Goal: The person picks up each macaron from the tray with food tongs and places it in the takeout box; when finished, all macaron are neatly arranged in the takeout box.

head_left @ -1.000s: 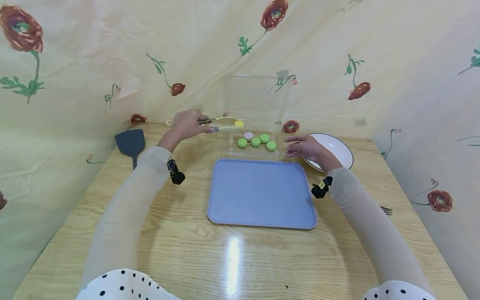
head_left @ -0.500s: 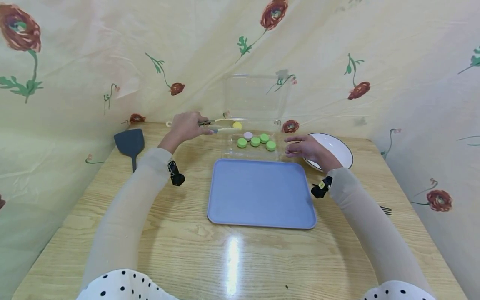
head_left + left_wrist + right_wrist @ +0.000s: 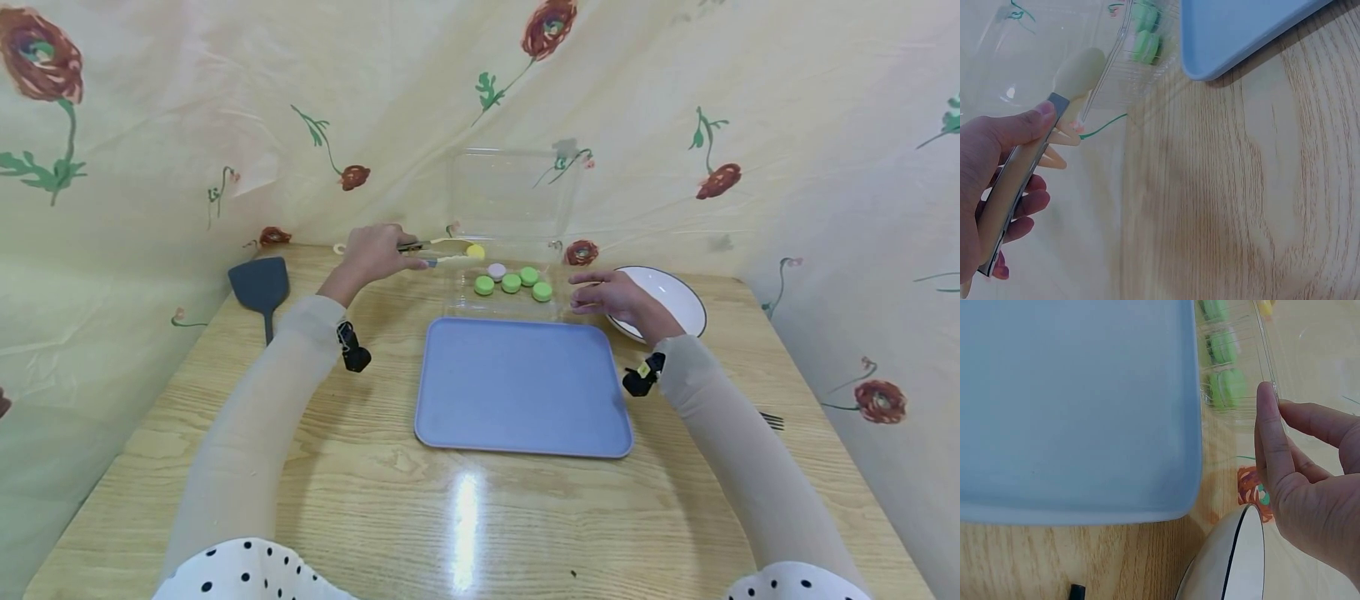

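Observation:
My left hand (image 3: 375,251) grips cream-coloured tongs (image 3: 1007,197) with grey metal strips, thumb on top. Between the tongs' ends is a yellow macaron (image 3: 476,251), above the far side of an opened clear plastic box (image 3: 457,302). Inside the box sit several green macarons (image 3: 512,283) and one pale lilac macaron (image 3: 497,272). My right hand (image 3: 611,298) is at the box's right end. Its fingers are fairly straight, and in the right wrist view the fingertips appear to touch the box's rim. The tongs' tips hide part of the yellow macaron.
A blue tray (image 3: 525,387) lies in front of the box. Behind my right hand stands a white dark-rimmed bowl (image 3: 667,296). A dark spatula (image 3: 260,283) is at the left, and fork tines (image 3: 772,422) show beside my right sleeve. The floral curtain (image 3: 375,100) hangs behind.
The tongs and the yellow macaron shifted slightly left and down at first, then hardly moved. My right hand stays in place at the box's end.

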### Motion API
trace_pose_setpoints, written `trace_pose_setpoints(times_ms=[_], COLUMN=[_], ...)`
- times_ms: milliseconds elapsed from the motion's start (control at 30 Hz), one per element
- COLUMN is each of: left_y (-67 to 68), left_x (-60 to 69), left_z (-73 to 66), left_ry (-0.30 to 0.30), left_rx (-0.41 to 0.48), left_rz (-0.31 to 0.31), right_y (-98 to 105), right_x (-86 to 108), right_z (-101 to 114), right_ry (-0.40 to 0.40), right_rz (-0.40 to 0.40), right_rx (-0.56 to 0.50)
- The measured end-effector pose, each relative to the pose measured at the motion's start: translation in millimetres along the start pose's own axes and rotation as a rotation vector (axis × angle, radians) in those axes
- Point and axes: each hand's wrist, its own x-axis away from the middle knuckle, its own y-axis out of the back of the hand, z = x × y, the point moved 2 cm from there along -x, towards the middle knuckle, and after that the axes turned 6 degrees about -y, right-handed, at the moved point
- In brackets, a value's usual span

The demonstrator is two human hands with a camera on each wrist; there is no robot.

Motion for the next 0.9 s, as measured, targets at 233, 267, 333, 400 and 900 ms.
trace_pose_setpoints(times_ms=[233,267,333,400,900], left_y=[1.2,1.2,1.4,1.7,1.5], left_x=[1.7,1.8,1.9,2.3,2.2], left_z=[-0.7,-0.9,-1.3,-1.6,-1.3], left_ry=[0.004,0.004,0.002,0.005,0.014], left_rx=[0.001,-0.001,-0.005,-0.005,0.023], left_rz=[0.005,0.005,0.008,0.011,0.007], right_y=[-0.5,-0.4,-0.4,-0.2,0.8], right_x=[-0.2,-0.3,-0.3,-0.1,-0.8], right_z=[0.4,0.4,0.5,0.6,0.5], right_ry=[-0.009,-0.011,-0.013,-0.013,-0.004], right_rz=[-0.004,-0.005,-0.004,-0.004,0.003], right_rx=[0.014,0.016,0.018,0.018,0.014])
